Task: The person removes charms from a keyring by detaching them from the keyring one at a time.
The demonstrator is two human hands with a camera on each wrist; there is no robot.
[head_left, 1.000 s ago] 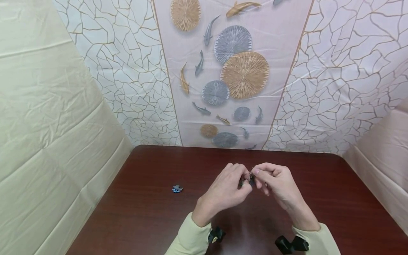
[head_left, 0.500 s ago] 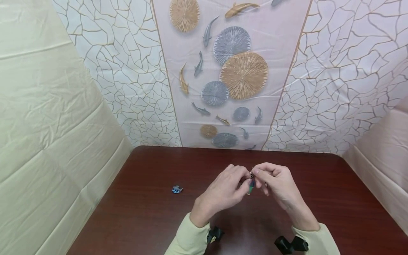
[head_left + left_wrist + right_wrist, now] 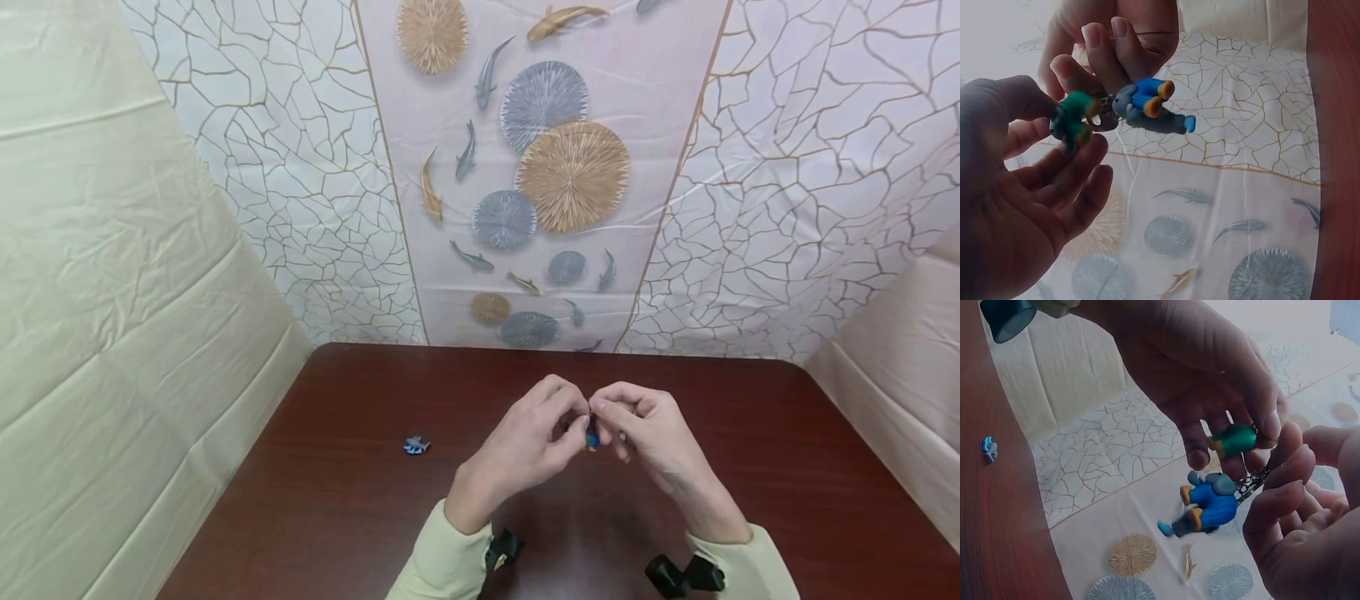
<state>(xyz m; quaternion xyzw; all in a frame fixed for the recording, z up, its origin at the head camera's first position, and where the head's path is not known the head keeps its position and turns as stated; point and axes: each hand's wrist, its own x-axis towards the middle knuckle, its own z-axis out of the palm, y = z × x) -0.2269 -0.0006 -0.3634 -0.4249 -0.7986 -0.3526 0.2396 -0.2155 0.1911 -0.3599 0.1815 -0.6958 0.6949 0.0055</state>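
Observation:
Both hands meet above the table. My left hand [image 3: 528, 437] pinches near the end of a small green figurine keychain [image 3: 1238, 441]. My right hand [image 3: 652, 429] pinches the metal chain [image 3: 1252, 482] and ring area between thumb and forefinger; the fingers partly hide the ring. From the chain hangs a grey elephant-like figurine [image 3: 1216, 506] in blue with orange feet, and a darker grey piece with a light-blue tip lies close against it. In the left wrist view, the green figurine [image 3: 1072, 119] sits beside the blue-clad figurine [image 3: 1147, 100].
Another small blue-and-grey figurine [image 3: 416, 445] lies on the dark red-brown table [image 3: 337, 517], left of the hands. Patterned cloth [image 3: 525, 167] hangs behind the table, and cream cloth [image 3: 150, 333] hangs at the left side. Black wrist cameras [image 3: 684, 575] sit at both sleeves.
The left fingers have shifted slightly upward and closer to the right hand. The dangling figurines have turned: green showed below the fingers half a second ago, now blue and orange show there.

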